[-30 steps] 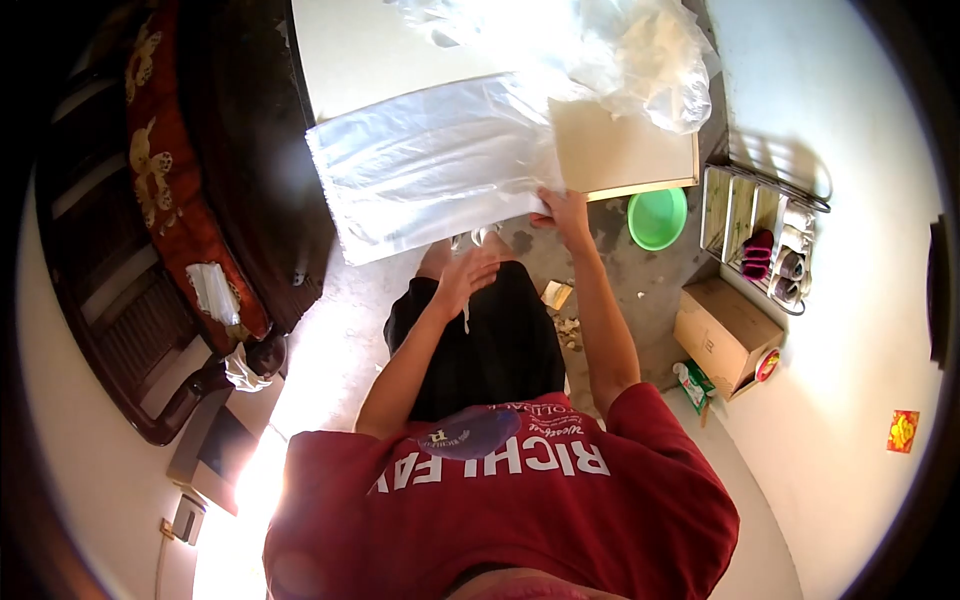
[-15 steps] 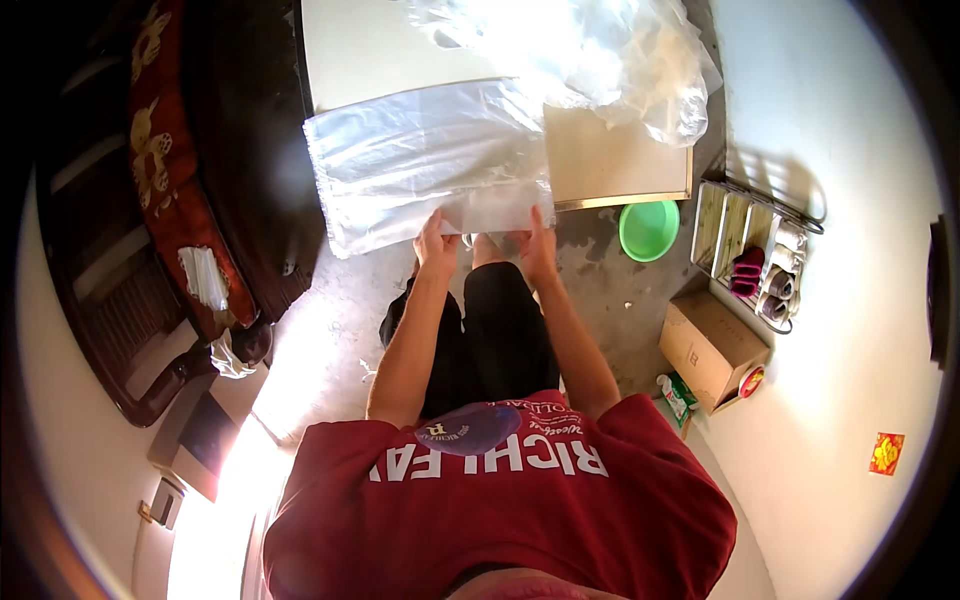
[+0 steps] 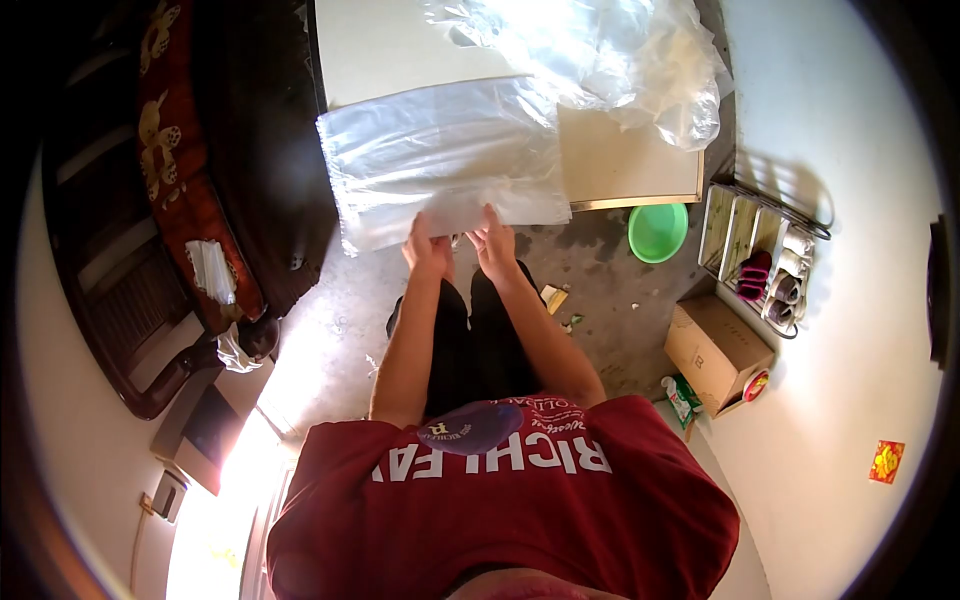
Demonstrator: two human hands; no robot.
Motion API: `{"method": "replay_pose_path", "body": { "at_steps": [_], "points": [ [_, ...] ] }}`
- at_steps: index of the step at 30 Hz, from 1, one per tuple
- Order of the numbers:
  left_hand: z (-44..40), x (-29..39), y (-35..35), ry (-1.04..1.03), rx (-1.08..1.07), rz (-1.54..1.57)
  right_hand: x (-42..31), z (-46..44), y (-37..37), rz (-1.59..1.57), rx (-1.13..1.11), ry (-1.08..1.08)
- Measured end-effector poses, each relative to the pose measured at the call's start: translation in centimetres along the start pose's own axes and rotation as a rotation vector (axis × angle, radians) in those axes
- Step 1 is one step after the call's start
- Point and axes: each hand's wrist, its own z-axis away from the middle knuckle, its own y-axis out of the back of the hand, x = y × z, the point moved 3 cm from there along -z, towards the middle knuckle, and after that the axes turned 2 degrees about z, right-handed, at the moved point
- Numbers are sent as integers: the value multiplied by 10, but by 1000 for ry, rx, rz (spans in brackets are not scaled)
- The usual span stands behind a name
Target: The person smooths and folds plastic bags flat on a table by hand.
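Note:
A stack of clear plastic bags lies flat over the near edge of the pale table. My left hand pinches the near edge of the stack, thumb on top and the other fingers mostly hidden below. Just to its right, my right hand grips the same edge, its index finger or thumb on the plastic. Behind the stack, a loose heap of crumpled clear plastic covers the table's far right part.
A green basin sits on the floor at the table's right corner. Further right are a shoe rack and a cardboard box. A dark wooden bench with a red cloth stands at the left.
My left hand rose from above my lap to the stack's near edge. My right hand left the stack's right corner and moved left along the edge, close to my left hand.

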Motion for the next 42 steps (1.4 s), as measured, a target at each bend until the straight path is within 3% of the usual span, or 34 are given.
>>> {"method": "replay_pose_path", "body": {
  "at_steps": [5,8,14,17,20,23,26,28,29,30,32,34,35,40,42],
  "points": [
    [-2,48,19,-117,81,-44,-8,1,13,101,-23,0],
    [5,72,25,-166,31,-231,-13,1,22,141,-45,-41],
    [3,97,41,-232,164,-366,-32,-26,58,163,-16,136],
    [1,106,45,-343,251,-408,-25,-62,101,481,4,294],
    [3,116,47,-359,81,-461,-33,-60,104,612,-91,480],
    [0,114,67,-400,43,-515,-33,-50,110,686,-78,463],
    [14,110,78,-352,182,-516,-27,-42,122,711,-91,561],
    [16,109,77,-358,211,-455,-22,-40,135,453,130,148],
    [15,107,76,-255,115,-399,-21,-39,138,453,127,156],
    [19,106,70,-151,20,-344,-16,-46,148,544,40,313],
    [11,102,66,-154,28,-373,-21,-46,147,631,-49,481],
    [2,104,68,-203,166,-571,-28,-36,131,457,39,275],
    [-1,107,69,-207,162,-569,-32,-28,121,456,35,279],
    [20,142,29,-419,66,-583,-81,15,48,667,-5,495],
    [28,162,6,-526,132,-556,-99,25,20,682,-100,604]
  ]
}}
